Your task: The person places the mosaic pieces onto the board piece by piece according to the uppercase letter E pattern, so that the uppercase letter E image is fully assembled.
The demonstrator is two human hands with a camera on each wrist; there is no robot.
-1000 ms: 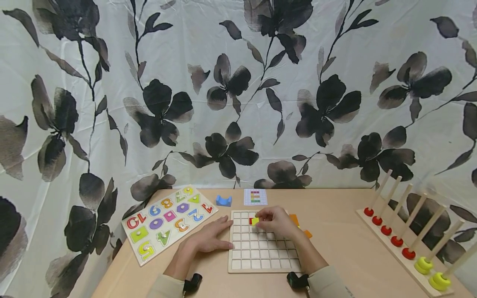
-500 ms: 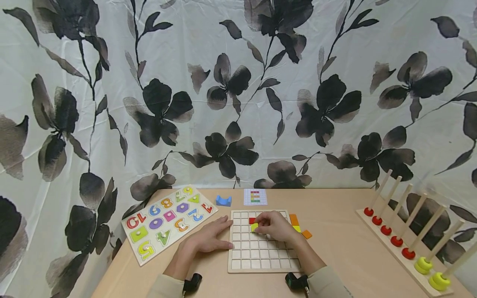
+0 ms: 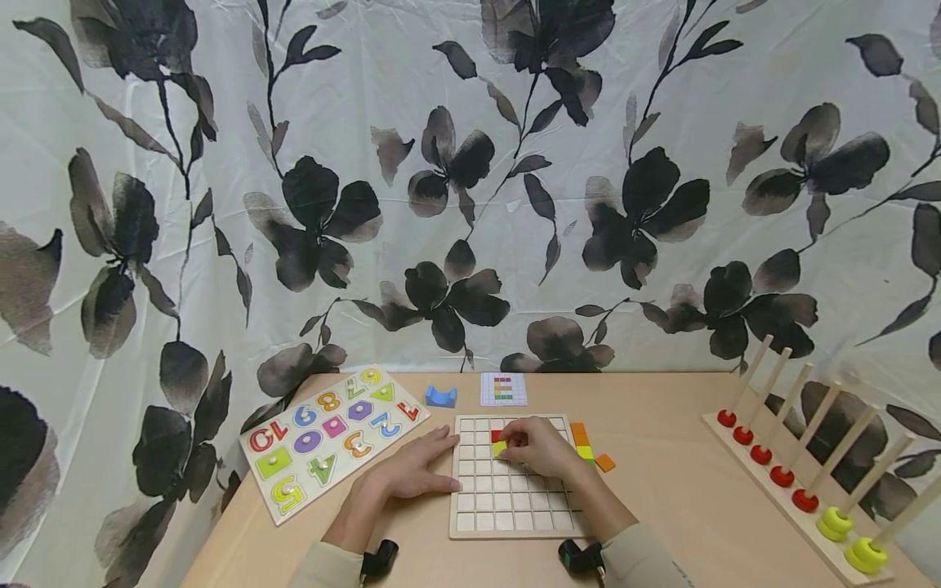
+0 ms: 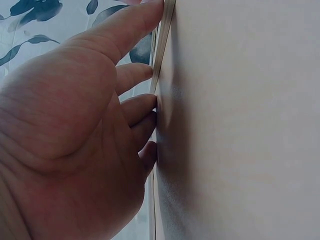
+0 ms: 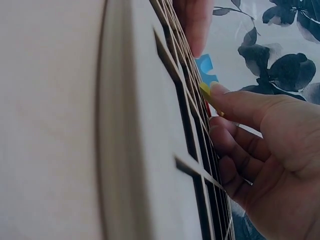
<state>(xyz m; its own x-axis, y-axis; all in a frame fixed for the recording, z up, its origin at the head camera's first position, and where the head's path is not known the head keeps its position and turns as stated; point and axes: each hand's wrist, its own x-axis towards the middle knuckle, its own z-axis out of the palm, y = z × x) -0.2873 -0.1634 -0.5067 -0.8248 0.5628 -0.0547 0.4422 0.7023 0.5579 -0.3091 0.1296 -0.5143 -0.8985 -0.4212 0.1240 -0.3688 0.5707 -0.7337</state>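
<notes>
A wooden grid board (image 3: 506, 499) lies in the middle of the table. My right hand (image 3: 544, 445) is over its upper part, pinching a small yellow tile (image 3: 501, 448) between thumb and fingers. In the right wrist view the tile (image 5: 204, 90) shows under the thumb tip, close at the grid. Just beyond it a red tile (image 3: 497, 435) sits in the grid, partly covered by the fingers. My left hand (image 3: 419, 465) rests at the board's left edge with fingers extended; in the left wrist view the fingertips of that hand (image 4: 75, 115) meet the table and board side.
Orange tiles (image 3: 581, 433), a yellow tile (image 3: 584, 451) and a loose orange tile (image 3: 605, 462) lie right of the board. Behind it are a pattern card (image 3: 503, 389) and a blue curved piece (image 3: 441, 398). A number puzzle (image 3: 341, 467) lies left; a peg stacker (image 3: 792, 501) stands right.
My right hand has moved slightly toward me, bringing the yellow tile from over the red tile to the spot just below it. My left hand has stayed still.
</notes>
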